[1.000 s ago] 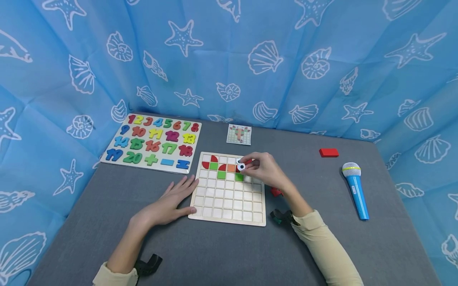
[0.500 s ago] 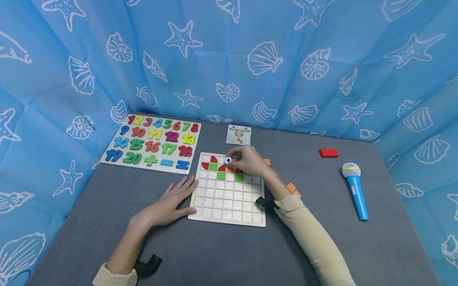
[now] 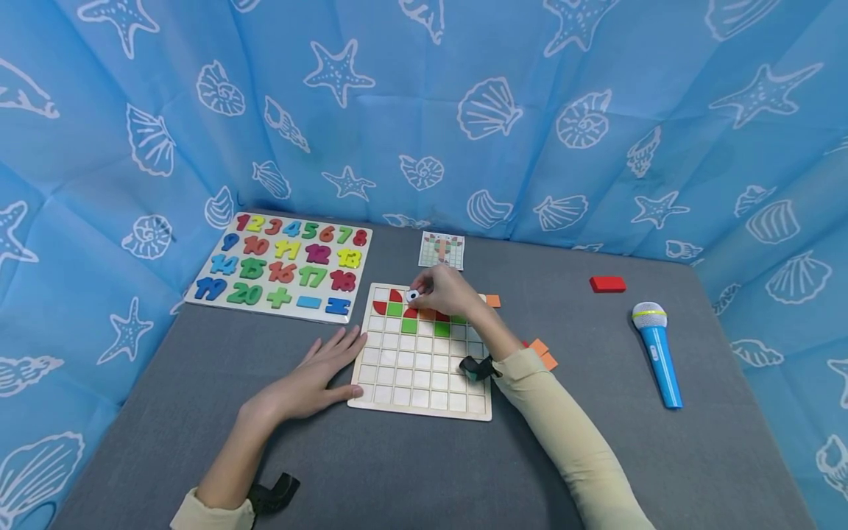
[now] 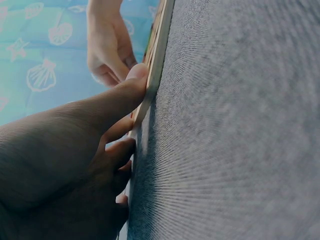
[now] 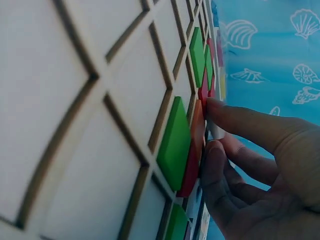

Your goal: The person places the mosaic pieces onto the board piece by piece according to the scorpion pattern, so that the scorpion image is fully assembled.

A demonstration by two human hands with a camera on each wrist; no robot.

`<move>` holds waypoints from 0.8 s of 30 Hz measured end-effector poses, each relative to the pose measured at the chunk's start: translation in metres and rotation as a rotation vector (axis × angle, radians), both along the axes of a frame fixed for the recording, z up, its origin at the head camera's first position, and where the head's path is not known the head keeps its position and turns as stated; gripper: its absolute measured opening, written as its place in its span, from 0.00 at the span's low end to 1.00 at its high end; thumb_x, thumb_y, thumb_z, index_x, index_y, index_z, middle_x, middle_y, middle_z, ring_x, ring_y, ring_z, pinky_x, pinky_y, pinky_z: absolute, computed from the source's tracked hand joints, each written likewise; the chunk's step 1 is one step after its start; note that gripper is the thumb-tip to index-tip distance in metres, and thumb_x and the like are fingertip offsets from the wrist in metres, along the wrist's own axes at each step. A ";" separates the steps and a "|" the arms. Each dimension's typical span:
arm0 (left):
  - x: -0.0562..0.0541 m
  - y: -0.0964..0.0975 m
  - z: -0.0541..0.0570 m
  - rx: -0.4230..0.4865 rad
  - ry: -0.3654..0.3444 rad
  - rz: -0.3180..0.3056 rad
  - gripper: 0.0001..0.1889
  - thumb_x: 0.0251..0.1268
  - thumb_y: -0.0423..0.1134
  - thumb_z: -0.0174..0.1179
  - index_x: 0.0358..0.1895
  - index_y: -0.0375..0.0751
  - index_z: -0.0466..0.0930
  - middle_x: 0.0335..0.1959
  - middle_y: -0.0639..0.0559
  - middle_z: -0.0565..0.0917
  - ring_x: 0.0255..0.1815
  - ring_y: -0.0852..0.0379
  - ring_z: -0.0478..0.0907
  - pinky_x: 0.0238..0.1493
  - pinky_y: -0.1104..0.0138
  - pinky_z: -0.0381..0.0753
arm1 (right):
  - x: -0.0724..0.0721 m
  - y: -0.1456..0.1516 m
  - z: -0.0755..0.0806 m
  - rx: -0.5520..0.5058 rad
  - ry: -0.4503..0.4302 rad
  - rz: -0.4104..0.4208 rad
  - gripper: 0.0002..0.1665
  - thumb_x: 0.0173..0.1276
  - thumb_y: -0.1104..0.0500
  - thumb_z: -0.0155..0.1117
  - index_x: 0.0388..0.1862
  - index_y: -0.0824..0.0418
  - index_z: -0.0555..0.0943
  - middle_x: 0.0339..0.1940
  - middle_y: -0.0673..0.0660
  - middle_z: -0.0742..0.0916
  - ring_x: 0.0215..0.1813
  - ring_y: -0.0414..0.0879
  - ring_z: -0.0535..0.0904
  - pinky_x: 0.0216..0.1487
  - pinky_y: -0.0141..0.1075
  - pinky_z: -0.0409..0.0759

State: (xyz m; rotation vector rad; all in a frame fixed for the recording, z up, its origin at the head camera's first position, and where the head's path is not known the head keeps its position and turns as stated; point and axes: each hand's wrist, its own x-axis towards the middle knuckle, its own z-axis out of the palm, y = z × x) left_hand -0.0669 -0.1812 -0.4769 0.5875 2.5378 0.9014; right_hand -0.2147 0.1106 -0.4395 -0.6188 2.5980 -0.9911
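Even, soft light lay over the blue curtain point(image 3: 424, 110) and grey table point(image 3: 424, 471), apparently from above and somewhat from the right: the right sleeve point(image 3: 573, 442) and the microphone point(image 3: 660, 361) each threw a faint shadow to their left. The head view looked crisp mid-scene, its outer edges stretched. Both wrist views were dimmer and bluish. In the left one, the left hand point(image 4: 95, 145) fell into deep shade; in the right one, the nearest squares of the board point(image 5: 45, 100) looked soft.
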 end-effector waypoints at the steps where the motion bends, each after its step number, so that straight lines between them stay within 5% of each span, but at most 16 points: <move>1: 0.000 0.000 0.001 0.007 0.004 -0.005 0.49 0.76 0.61 0.65 0.90 0.50 0.51 0.93 0.45 0.50 0.94 0.36 0.41 0.88 0.30 0.37 | 0.000 0.000 0.000 0.003 -0.003 0.001 0.14 0.68 0.59 0.81 0.48 0.65 0.90 0.43 0.60 0.92 0.45 0.48 0.87 0.52 0.41 0.87; 6: 0.001 -0.001 0.001 0.038 0.038 -0.020 0.49 0.75 0.66 0.63 0.90 0.52 0.52 0.92 0.41 0.52 0.93 0.31 0.44 0.85 0.26 0.40 | 0.001 0.000 0.000 -0.004 -0.004 0.000 0.10 0.72 0.60 0.77 0.47 0.64 0.91 0.42 0.60 0.93 0.42 0.47 0.87 0.49 0.39 0.86; 13: 0.000 -0.002 -0.011 -0.024 0.075 -0.008 0.49 0.75 0.68 0.62 0.90 0.56 0.51 0.92 0.46 0.52 0.94 0.37 0.44 0.88 0.30 0.42 | 0.003 0.000 0.001 -0.008 0.010 0.004 0.07 0.76 0.63 0.72 0.48 0.65 0.91 0.41 0.60 0.93 0.40 0.46 0.87 0.46 0.37 0.85; 24: 0.001 -0.001 -0.005 0.008 0.051 -0.002 0.48 0.75 0.62 0.65 0.90 0.51 0.53 0.92 0.43 0.52 0.93 0.34 0.44 0.87 0.28 0.40 | 0.016 0.019 0.007 -0.065 0.023 -0.023 0.10 0.77 0.63 0.70 0.51 0.66 0.91 0.46 0.63 0.94 0.44 0.51 0.90 0.47 0.40 0.88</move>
